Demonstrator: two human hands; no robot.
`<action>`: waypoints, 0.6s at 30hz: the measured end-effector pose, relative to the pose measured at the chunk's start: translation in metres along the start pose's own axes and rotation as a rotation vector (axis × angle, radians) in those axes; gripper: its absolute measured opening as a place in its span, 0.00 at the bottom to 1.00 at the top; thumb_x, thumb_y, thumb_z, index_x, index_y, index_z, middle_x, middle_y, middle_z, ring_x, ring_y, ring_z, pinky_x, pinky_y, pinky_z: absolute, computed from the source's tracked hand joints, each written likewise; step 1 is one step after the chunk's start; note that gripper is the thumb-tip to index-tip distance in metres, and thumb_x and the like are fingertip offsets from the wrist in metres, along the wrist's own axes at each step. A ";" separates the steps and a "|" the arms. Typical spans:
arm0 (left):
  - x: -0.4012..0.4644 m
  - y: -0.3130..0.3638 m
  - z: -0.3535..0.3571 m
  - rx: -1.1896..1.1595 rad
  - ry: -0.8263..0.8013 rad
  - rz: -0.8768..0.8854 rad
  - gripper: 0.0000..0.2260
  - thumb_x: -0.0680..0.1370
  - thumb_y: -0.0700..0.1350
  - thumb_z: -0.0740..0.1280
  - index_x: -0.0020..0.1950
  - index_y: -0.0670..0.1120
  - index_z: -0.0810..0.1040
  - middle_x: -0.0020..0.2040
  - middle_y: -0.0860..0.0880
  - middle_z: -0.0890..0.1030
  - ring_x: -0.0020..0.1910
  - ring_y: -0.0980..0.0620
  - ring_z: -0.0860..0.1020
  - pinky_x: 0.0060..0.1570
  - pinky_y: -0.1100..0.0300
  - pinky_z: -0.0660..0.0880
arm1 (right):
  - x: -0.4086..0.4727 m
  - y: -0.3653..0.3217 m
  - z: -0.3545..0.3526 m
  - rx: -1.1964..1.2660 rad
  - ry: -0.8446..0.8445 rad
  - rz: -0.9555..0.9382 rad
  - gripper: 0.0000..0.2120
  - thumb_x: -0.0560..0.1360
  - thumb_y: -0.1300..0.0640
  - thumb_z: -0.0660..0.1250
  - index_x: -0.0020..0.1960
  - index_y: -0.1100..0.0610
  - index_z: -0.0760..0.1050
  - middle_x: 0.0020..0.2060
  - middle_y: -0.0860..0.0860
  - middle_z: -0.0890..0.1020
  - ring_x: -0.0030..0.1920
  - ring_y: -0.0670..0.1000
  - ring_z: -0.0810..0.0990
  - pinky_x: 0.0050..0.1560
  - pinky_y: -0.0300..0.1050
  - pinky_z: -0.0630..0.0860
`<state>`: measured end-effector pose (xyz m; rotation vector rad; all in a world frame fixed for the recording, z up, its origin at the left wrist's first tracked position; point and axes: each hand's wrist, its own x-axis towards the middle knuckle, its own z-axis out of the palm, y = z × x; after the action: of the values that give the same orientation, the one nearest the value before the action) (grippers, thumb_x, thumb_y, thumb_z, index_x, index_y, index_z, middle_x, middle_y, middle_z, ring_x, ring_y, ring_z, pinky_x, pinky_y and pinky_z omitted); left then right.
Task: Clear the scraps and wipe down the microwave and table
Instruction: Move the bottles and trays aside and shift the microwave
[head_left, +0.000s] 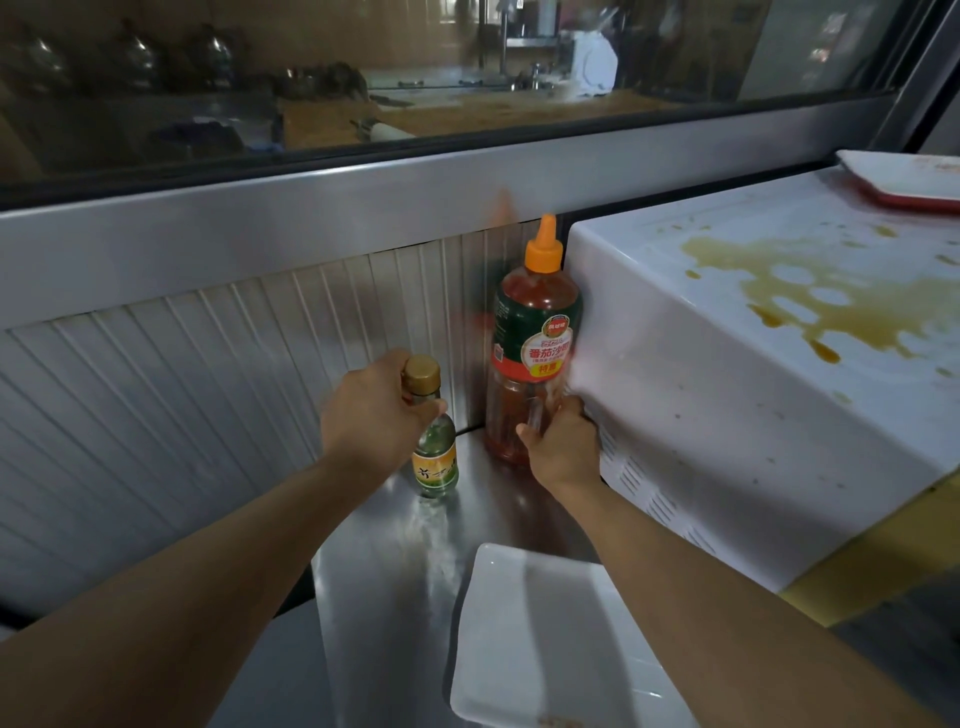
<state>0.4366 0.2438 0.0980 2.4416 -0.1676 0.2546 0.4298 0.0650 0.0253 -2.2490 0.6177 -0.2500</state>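
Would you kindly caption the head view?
Left hand grips small bottle, right hand grips ketchup bottle beside stained microwave.

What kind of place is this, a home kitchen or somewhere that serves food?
Most likely a commercial kitchen or canteen service counter. A steel table carries a sauce-stained microwave, a big ketchup bottle and a white tray, and the glass window looks onto a cooking area with pots.
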 end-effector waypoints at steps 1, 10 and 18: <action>0.000 0.001 0.001 0.006 0.003 0.001 0.11 0.70 0.49 0.74 0.48 0.49 0.76 0.42 0.50 0.80 0.44 0.48 0.78 0.45 0.50 0.77 | 0.000 0.000 -0.001 -0.003 0.000 0.002 0.24 0.73 0.52 0.71 0.62 0.62 0.66 0.60 0.60 0.78 0.58 0.61 0.78 0.57 0.50 0.75; 0.001 0.003 0.004 -0.006 -0.005 -0.010 0.11 0.71 0.48 0.73 0.49 0.48 0.76 0.44 0.49 0.79 0.44 0.48 0.77 0.43 0.54 0.75 | -0.011 0.004 -0.013 -0.007 -0.136 0.017 0.30 0.73 0.50 0.70 0.67 0.63 0.63 0.63 0.59 0.75 0.62 0.60 0.76 0.58 0.48 0.75; 0.012 0.011 0.016 -0.034 -0.019 -0.034 0.09 0.71 0.46 0.73 0.46 0.47 0.76 0.43 0.48 0.79 0.43 0.47 0.77 0.42 0.54 0.75 | -0.033 0.009 -0.034 -0.249 -0.442 -0.072 0.37 0.71 0.47 0.69 0.73 0.56 0.57 0.68 0.54 0.69 0.66 0.55 0.70 0.59 0.41 0.67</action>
<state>0.4483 0.2242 0.0951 2.4118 -0.1372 0.2114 0.3860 0.0544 0.0426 -2.4568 0.3445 0.3010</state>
